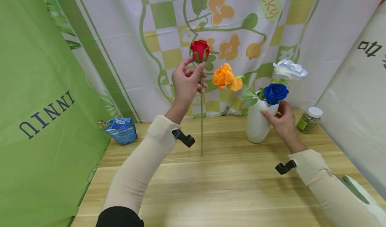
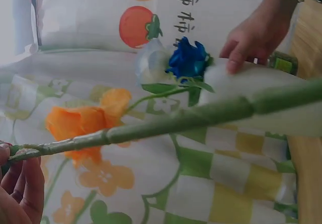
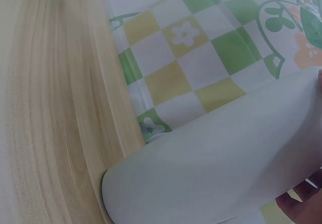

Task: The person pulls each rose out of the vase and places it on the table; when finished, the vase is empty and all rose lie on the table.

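Note:
Just below its bloom, my left hand [image 1: 188, 81] pinches the stem of a red rose [image 1: 200, 50], held upright with the stem hanging down over the table. In the left wrist view the green stem [image 2: 176, 121] crosses the picture. My right hand [image 1: 281, 121] grips a white vase [image 1: 256, 123] by its upper right side; the vase stands on the table. An orange rose [image 1: 224, 76], a blue rose [image 1: 275, 93] and a white rose [image 1: 289, 69] stick out of the vase, the orange one leaning left. The right wrist view shows the vase body [image 3: 211, 158] with fingertips at its edge.
A lidded jar [image 1: 309, 120] stands right of the vase. At the table's back left sits a blue bag [image 1: 121, 130]. A green and white object [image 1: 356, 190] lies by the right forearm. Curtains [image 1: 163, 15] hang behind the wooden table [image 1: 211, 190].

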Demonstrator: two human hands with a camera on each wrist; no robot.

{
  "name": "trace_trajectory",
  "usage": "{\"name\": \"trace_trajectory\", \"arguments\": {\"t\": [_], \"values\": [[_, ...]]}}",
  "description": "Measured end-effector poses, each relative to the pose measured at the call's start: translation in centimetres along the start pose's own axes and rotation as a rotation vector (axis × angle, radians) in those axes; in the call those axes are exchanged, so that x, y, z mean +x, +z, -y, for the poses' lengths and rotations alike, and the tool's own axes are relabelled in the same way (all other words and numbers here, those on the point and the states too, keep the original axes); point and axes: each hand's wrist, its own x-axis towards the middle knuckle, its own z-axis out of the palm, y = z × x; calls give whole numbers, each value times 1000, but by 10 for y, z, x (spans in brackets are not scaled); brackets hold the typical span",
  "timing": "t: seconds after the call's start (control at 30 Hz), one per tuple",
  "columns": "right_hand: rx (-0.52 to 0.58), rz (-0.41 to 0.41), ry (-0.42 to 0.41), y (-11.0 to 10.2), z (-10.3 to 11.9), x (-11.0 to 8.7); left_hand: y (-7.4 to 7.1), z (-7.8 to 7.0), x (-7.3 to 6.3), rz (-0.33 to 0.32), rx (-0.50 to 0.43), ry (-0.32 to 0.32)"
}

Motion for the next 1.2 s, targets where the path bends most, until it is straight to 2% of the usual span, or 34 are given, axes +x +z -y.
{"name": "trace_trajectory", "arguments": {"t": [0.27, 0.47, 0.73, 1.0, 1.2], "values": [[-5, 5, 12, 0, -1, 0, -10, 29, -11, 8, 10, -100], [-11, 4, 24, 0, 1, -1, -14, 57, -20, 44, 82, -196], [-12, -9, 11, 1, 1, 0, -27, 89, -29, 22, 133, -273], [-18, -4, 22, 1, 2, 0, -30, 111, -38, 13, 156, -347], [-21, -6, 22, 1, 2, 0, -31, 126, -46, -6, 125, -395]]}}
